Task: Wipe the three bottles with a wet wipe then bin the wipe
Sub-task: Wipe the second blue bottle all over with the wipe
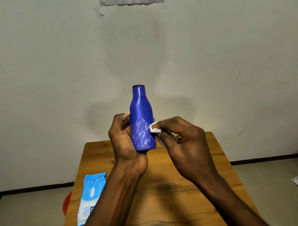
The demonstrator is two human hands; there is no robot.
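Your left hand [123, 138] grips the blue bottle [142, 120] upright above the wooden table's [168, 191] far edge. Your right hand [181, 142] pinches a white wet wipe [154, 128] against its right side. The wipe pack [91, 195] overhangs the left edge.

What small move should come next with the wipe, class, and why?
Probably drag the wipe leftward across the blue bottle: white streaks still cover its lower half, the right hand pinches the wipe at its edge, and the left hand holds it upright.
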